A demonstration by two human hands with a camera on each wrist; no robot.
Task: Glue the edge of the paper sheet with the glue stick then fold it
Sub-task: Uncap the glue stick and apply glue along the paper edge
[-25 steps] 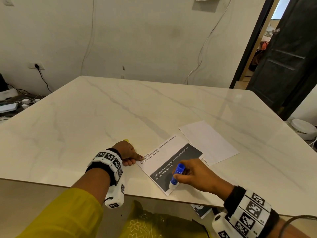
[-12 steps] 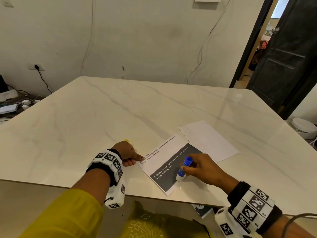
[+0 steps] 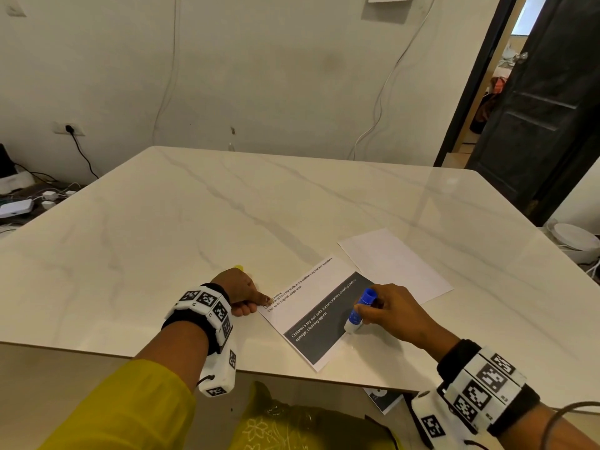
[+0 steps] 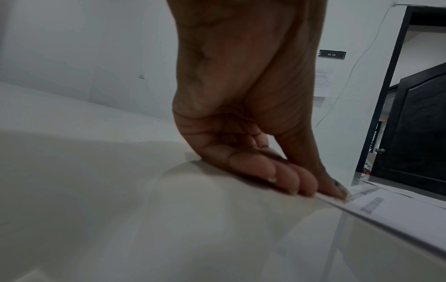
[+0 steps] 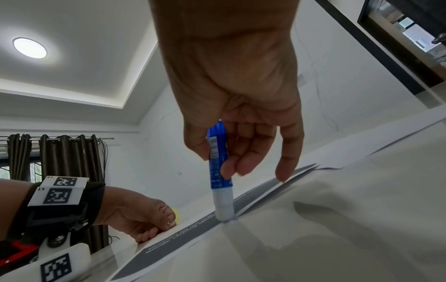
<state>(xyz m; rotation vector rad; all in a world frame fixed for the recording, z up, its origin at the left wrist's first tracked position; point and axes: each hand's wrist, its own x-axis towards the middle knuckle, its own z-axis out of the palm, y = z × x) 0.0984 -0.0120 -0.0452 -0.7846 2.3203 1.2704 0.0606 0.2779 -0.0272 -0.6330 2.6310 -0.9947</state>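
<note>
Head high; wrists low, tabletop-close

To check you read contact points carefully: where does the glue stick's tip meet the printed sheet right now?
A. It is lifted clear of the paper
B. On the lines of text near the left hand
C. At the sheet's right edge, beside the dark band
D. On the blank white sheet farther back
C: the glue stick, held by the right hand, stands with its tip on the right edge of the printed sheet beside the dark band.
</note>
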